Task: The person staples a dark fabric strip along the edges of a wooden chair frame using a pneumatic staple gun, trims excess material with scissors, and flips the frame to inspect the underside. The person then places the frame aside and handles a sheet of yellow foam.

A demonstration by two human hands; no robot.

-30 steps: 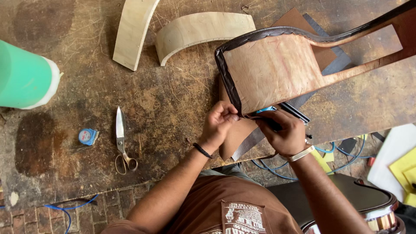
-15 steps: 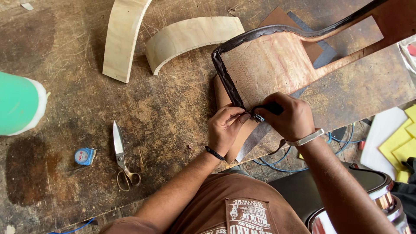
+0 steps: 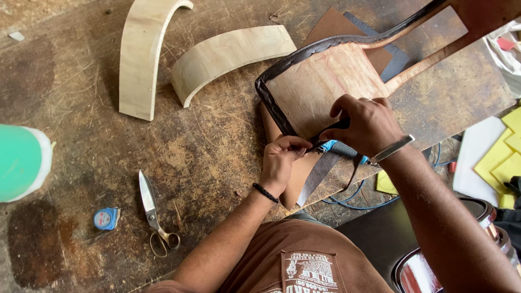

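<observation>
A curved wooden panel (image 3: 320, 89) with a dark leather strip (image 3: 271, 100) along its edge lies on the worn workbench (image 3: 206, 157). My left hand (image 3: 285, 157) pinches the strip at the panel's near corner. My right hand (image 3: 366, 125), with a metal bracelet on its wrist, grips a dark tool with a blue handle (image 3: 336, 145) and presses it against the same corner. The tool's tip is hidden between my hands.
Two curved pale wooden pieces (image 3: 144, 54) (image 3: 228, 54) lie at the back. Scissors (image 3: 152, 214) and a small blue tape measure (image 3: 106, 218) lie at the front left. A green and white container (image 3: 21, 163) stands at the left edge. Yellow sheets (image 3: 510, 146) and a shiny tin (image 3: 429, 271) are below at the right.
The view has shifted slightly. My hands stay at the panel's near corner; my right hand has risen a little over the strip while the left keeps pinching.
</observation>
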